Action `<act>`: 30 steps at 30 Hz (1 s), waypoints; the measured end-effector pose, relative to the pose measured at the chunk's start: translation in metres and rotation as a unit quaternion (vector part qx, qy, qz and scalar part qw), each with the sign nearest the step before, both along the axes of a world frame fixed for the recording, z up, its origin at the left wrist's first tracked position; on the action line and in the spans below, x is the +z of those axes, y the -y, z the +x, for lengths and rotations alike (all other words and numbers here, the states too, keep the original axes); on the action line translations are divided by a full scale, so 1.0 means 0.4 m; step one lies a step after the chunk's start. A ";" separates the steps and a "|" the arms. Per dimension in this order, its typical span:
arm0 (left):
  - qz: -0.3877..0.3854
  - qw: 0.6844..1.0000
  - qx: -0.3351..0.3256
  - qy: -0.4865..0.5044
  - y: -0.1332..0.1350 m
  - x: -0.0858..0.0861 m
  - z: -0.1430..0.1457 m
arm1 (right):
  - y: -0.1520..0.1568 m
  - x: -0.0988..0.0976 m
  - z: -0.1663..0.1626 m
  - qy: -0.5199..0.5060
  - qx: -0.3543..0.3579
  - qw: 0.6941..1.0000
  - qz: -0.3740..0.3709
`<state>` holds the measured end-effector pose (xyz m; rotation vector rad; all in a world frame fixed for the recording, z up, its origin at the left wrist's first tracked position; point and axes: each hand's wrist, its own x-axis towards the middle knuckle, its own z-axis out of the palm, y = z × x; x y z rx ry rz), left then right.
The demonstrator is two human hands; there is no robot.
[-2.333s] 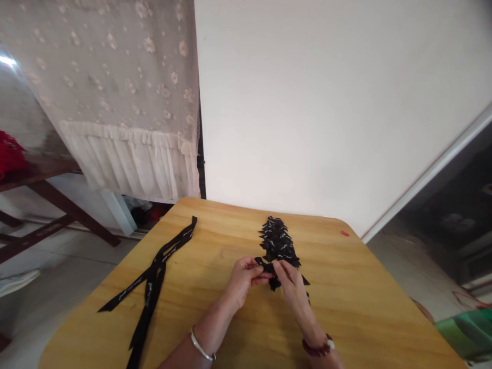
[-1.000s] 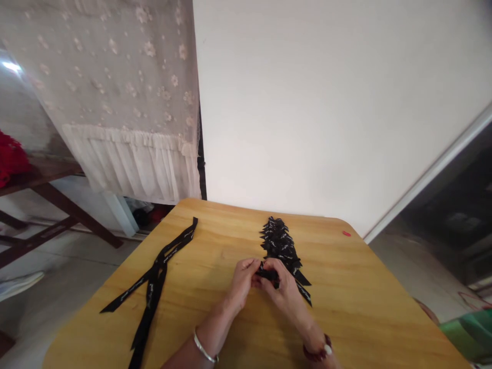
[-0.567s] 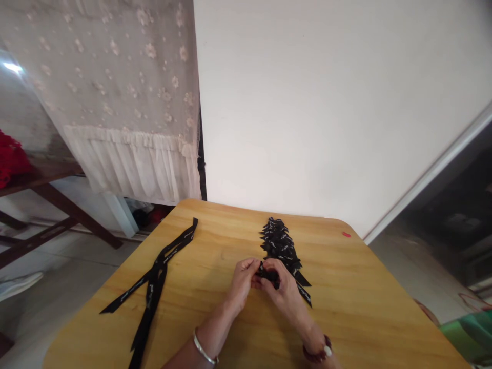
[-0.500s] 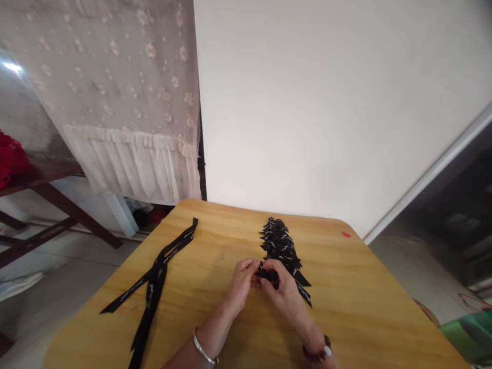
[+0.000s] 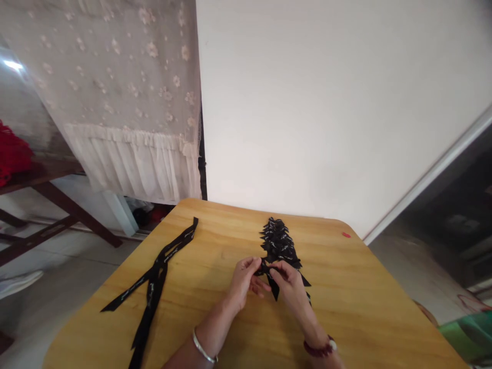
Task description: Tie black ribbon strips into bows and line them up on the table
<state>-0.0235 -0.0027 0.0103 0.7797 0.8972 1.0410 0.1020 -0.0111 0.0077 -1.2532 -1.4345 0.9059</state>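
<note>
Between my hands is a black ribbon bow [image 5: 264, 268] with pale lettering, one tail hanging down. My left hand [image 5: 246, 279] pinches its left side between thumb and forefinger, the lower fingers loosely spread below. On the right side of the bow, my right hand [image 5: 287, 281] pinches it with thumb and fingertips. Just beyond lies an overlapping row of black bows [image 5: 277, 238], partly hidden by my right hand. Loose black ribbon strips [image 5: 156, 271] with white print lie crossed on the table to the left.
The wooden table [image 5: 215, 328] has rounded corners and meets a white wall [image 5: 330, 113]. A small red piece [image 5: 346, 234] lies near its right back corner. A lace curtain [image 5: 130, 102] hangs at the left, beside a dark wooden bench [image 5: 57, 200] with red material [image 5: 13, 154] on it.
My right hand has shifted slightly right and its grip has changed. The bow now shows more openly, with a tail hanging below it. My left hand has barely moved; its lower fingers have spread.
</note>
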 end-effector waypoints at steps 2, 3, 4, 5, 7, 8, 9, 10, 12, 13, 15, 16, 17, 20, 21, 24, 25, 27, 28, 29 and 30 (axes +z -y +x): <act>0.010 1.000 -0.015 -0.003 0.000 0.000 -0.001 | 0.001 0.002 0.000 -0.003 -0.009 1.000 -0.003; 0.013 1.000 -0.022 -0.006 0.000 -0.002 -0.001 | 0.003 0.004 0.000 -0.005 -0.010 1.000 -0.004; 0.012 1.000 -0.027 -0.009 -0.001 -0.003 -0.001 | 0.004 0.005 -0.001 -0.008 -0.008 1.000 -0.005; 0.010 0.999 -0.030 -0.011 -0.002 -0.005 -0.001 | 0.005 0.007 -0.001 -0.009 -0.005 1.000 -0.006; 0.004 1.000 -0.026 -0.010 -0.004 -0.007 -0.001 | 0.007 0.010 -0.002 -0.013 0.000 1.000 -0.009; 0.003 1.000 -0.021 -0.010 -0.005 -0.008 -0.001 | 0.007 0.011 -0.003 -0.014 0.003 1.000 -0.012; 0.004 1.000 -0.016 -0.009 -0.005 -0.008 0.000 | 0.007 0.012 -0.003 -0.015 0.006 1.000 -0.015; 0.006 1.000 -0.012 -0.008 -0.005 -0.008 0.000 | 0.007 0.012 -0.003 -0.015 0.009 1.000 -0.017; 0.012 1.000 -0.010 -0.007 -0.004 -0.008 0.000 | 0.006 0.012 -0.003 -0.009 0.016 1.000 -0.016; 0.014 1.000 -0.011 -0.005 -0.003 -0.007 -0.001 | 0.006 0.013 -0.003 -0.005 0.016 1.000 -0.015; 0.013 1.000 -0.012 0.000 -0.002 -0.008 -0.001 | 0.006 0.013 -0.003 -0.001 0.011 1.000 -0.014; 0.011 1.000 -0.012 0.001 -0.001 -0.009 0.000 | 0.007 0.014 -0.003 -0.001 0.007 1.000 -0.013; 0.008 1.000 -0.013 0.000 -0.001 -0.010 0.000 | 0.007 0.014 -0.003 -0.003 0.004 1.000 -0.011; 0.002 1.000 -0.010 -0.011 -0.003 -0.012 -0.001 | 0.004 0.009 -0.001 -0.016 -0.003 1.000 -0.007; 0.001 1.000 -0.002 -0.015 -0.004 -0.011 -0.002 | 0.003 0.006 0.001 -0.024 -0.009 1.000 -0.013; 0.006 1.000 0.019 -0.019 -0.006 -0.004 -0.005 | -0.004 -0.004 0.007 -0.045 -0.028 0.998 -0.030; 0.009 1.000 0.018 -0.021 -0.006 -0.001 -0.006 | -0.005 -0.006 0.008 -0.046 -0.032 0.998 -0.029; 0.012 0.999 0.000 -0.036 -0.004 0.003 -0.005 | -0.004 -0.004 0.008 -0.033 -0.030 0.999 -0.022; 0.013 0.999 -0.010 -0.045 -0.004 0.003 -0.004 | -0.002 -0.001 0.006 -0.023 -0.028 0.999 -0.018; 0.014 0.998 -0.017 -0.051 -0.003 0.002 -0.002 | 0.000 0.004 0.004 -0.015 -0.028 0.999 -0.017; 0.016 0.998 -0.021 -0.054 -0.003 0.000 0.000 | 0.003 0.010 0.003 -0.011 -0.029 0.999 -0.019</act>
